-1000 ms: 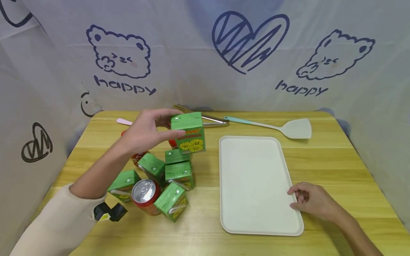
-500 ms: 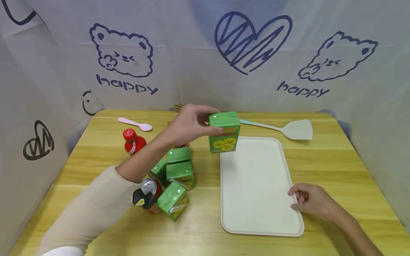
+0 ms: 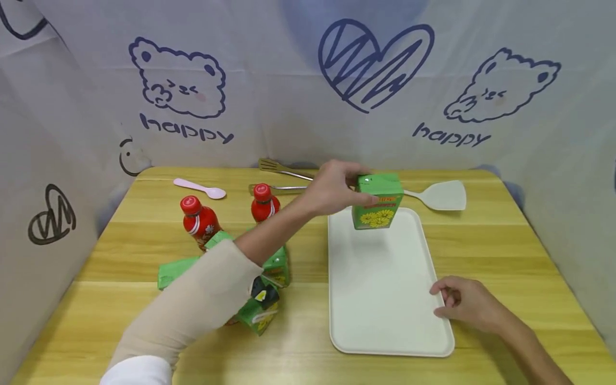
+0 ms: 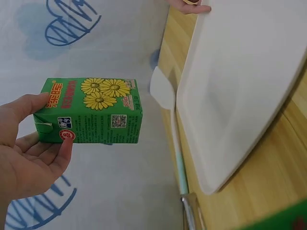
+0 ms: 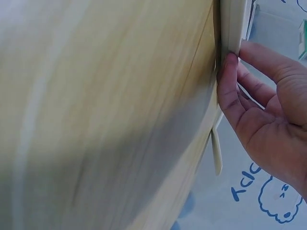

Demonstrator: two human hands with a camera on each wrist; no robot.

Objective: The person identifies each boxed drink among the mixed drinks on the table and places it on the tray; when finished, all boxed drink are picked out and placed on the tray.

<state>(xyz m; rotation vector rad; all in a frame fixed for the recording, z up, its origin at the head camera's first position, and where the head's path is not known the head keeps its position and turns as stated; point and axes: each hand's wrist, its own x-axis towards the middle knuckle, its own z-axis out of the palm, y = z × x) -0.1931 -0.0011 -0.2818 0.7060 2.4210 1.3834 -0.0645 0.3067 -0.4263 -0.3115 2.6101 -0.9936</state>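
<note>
My left hand (image 3: 337, 187) grips a green drink carton (image 3: 380, 206) with yellow flowers by its upper end, upright above the far part of a white rectangular tray (image 3: 385, 299). In the left wrist view the thumb lies on one face of the carton (image 4: 91, 112), and the fingers curl around the other side. My right hand (image 3: 469, 302) pinches the tray's right rim. The right wrist view shows the thumb and a finger on either side of the tray edge (image 5: 232, 24). The left sleeve hides part of the carton group.
Several more green cartons (image 3: 276, 262) stand left of the tray, partly under the left forearm. Behind them are two red-capped bottles (image 3: 199, 222). A pink spoon (image 3: 201, 189), metal tongs (image 3: 284, 188) and a white spatula (image 3: 445, 196) lie along the back of the table.
My left hand has carried the carton rightward, from over the other cartons to above the tray's far end. The right hand and the tray have stayed in place.
</note>
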